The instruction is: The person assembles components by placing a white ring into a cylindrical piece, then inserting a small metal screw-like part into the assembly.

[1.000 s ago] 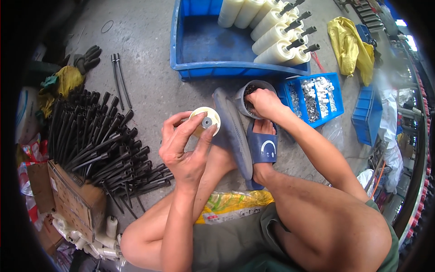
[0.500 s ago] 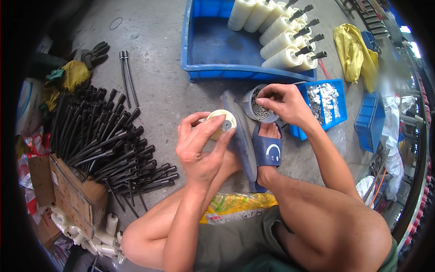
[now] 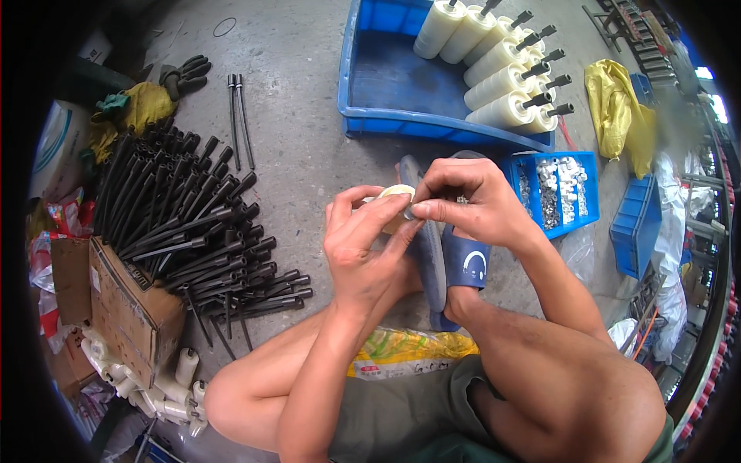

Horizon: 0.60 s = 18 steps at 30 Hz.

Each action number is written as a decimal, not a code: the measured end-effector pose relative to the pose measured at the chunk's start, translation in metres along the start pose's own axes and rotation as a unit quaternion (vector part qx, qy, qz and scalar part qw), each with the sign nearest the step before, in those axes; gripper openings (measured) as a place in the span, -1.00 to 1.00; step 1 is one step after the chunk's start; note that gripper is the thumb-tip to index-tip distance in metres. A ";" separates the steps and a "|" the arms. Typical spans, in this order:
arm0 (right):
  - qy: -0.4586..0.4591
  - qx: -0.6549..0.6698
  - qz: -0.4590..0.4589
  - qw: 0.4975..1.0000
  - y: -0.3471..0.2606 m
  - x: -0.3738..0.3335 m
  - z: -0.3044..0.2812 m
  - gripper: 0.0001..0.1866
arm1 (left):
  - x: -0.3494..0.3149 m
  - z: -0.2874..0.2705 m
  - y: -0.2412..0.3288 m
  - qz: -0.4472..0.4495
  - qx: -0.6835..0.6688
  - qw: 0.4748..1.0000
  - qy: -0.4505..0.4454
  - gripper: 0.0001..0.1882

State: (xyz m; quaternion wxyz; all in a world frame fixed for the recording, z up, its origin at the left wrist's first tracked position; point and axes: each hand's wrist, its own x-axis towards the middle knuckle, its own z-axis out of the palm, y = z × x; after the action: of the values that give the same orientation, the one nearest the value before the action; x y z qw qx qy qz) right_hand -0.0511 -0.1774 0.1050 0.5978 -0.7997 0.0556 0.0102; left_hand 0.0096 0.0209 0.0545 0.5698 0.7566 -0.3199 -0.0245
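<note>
My left hand (image 3: 355, 251) is closed round a cream plastic roller (image 3: 395, 191), its end face tilted up toward me above my leg. My right hand (image 3: 482, 201) meets it there, thumb and fingertips pinched together at the roller's centre. Whatever sits in that pinch is too small and covered to make out. Behind the right hand, only the rim of a round tub (image 3: 468, 154) shows. A blue slipper (image 3: 465, 258) is on my foot under the right hand; another blue slipper (image 3: 424, 239) stands on edge beside it.
Several cream rollers with black rod ends (image 3: 503, 83) stand in a large blue bin (image 3: 440, 126) ahead. To its right is a blue divided tray (image 3: 590, 181) of small white and metal parts. Black rods (image 3: 185, 224) are heaped left, by a cardboard box (image 3: 127, 309) and white rollers (image 3: 185, 366).
My right hand has left the tub of small metal pins and come left to the roller's end. The left hand still holds the roller. The whole view has shifted slightly.
</note>
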 end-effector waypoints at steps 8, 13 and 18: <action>0.035 -0.229 -0.159 0.960 -0.009 0.004 0.010 -0.85 | 0.003 0.001 -0.002 0.007 0.005 1.000 0.006 -0.60; 0.076 -0.262 -0.192 0.943 -0.009 0.007 0.025 -0.82 | 0.001 -0.001 0.002 -0.038 0.036 0.999 0.006 -0.62; 0.075 -0.293 -0.195 0.933 -0.015 0.010 0.030 -0.80 | -0.002 -0.005 -0.010 -0.003 0.056 0.997 0.046 -0.58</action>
State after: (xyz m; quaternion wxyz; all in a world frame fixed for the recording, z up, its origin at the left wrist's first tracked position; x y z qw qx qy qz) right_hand -0.0379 -0.1449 0.1095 0.3213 -0.9328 -0.0620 -0.1512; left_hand 0.0147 0.0275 0.0463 0.5405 0.7887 -0.2917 0.0263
